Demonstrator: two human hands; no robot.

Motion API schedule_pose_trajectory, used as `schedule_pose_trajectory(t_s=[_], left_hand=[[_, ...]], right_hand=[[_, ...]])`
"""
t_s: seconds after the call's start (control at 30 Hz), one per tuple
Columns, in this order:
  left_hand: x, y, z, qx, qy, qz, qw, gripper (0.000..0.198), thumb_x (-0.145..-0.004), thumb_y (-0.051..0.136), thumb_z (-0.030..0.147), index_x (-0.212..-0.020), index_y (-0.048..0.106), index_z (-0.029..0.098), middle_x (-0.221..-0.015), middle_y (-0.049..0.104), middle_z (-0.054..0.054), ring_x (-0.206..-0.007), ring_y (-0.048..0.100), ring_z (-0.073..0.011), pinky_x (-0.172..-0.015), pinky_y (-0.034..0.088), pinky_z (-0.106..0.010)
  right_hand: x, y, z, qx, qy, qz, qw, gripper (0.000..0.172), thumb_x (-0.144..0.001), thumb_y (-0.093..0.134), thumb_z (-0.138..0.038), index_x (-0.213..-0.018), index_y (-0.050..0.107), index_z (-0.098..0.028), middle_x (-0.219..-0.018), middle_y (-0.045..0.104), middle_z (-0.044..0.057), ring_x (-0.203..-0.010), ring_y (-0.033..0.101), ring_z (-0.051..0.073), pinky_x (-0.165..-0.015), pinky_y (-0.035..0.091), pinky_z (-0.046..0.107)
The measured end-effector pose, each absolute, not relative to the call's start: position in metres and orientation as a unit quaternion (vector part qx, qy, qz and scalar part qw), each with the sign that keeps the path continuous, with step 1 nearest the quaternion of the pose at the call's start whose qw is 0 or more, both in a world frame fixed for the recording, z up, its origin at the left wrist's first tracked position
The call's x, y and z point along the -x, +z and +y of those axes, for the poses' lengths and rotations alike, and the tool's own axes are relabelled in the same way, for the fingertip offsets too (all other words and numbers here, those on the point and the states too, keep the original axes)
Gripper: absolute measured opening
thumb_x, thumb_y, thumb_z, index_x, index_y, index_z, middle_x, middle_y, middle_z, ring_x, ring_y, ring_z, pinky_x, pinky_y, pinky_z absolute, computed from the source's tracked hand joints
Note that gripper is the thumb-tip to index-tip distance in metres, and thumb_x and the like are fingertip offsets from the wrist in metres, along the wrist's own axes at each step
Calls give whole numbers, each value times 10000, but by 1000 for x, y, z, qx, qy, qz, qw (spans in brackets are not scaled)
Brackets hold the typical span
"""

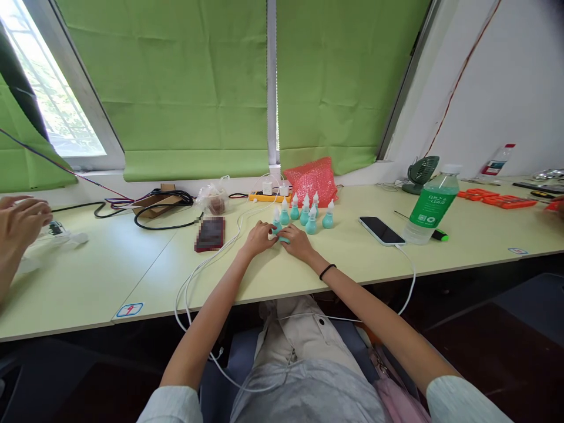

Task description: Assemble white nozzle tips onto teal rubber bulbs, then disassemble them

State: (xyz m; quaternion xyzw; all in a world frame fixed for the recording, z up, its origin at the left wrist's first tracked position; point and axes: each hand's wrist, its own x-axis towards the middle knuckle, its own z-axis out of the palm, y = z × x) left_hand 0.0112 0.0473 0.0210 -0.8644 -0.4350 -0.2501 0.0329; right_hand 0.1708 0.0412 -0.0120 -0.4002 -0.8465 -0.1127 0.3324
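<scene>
From my end, head view: both hands are close together at mid-surface, just in front of the teal squeeze bulbs w/ pale pointed nozzles (311,227). L hand (261,239) has its fingers bent against the nearest teal bulb (277,227), at the L end of the group; can't tell whether they're clamped on it or only resting there. R hand (299,242) is palm-down w/ fingers over a small teal piece (284,239) low on the surface (352,261); grip hidden, so can't call it grasped or released. I'd guess the fingertips meet b/c the parts are tiny & need steadying from both sides.

The other bulbs stand upright, nozzles up, loosely bunched, prob. so each is easy to reach & none rolls off. Red bubble-wrap pouch (312,179) sits behind them, against the wall side, prob. pushed back to free the working spot.

R of the hands: white-edged phone (382,230) lies flat w/ white charging cable (413,270) running off the front edge, prob. parked there to charge. Green-label bottle (434,205) stands just beside it, capped, I'd say out of elbow range. Yellow-orange power strip (267,198) lies at the back, presumably for cable access.
</scene>
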Motion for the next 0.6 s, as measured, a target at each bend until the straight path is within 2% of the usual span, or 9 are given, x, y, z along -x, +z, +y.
schedule_pose_trajectory(t_s=[0.2,0.43,0.6], left_hand=[[-10,15,54,867,-261,-425,19,139,-735,527,175,-777,659,179,-782,622,-52,-834,476,-198,-702,399,-289],[-14,14,54,861,-264,-435,19,149,-738,519,168,-684,658,168,-689,615,-70,-840,465,-220,-660,405,-302],[-9,17,54,863,-262,-431,17,152,-747,503,183,-735,654,177,-718,630,-50,-827,472,-204,-650,411,-286]], right_hand=[[-170,-12,41,413,-102,-836,348,247,-711,550,-121,-937,587,-212,-902,604,31,-883,478,186,-743,427,313],[-171,-13,41,415,-103,-836,345,231,-702,568,-127,-920,590,-200,-882,602,39,-888,474,191,-742,425,319],[-172,-12,41,407,-106,-839,345,232,-700,562,-109,-913,593,-197,-886,608,32,-881,472,197,-745,424,322]])
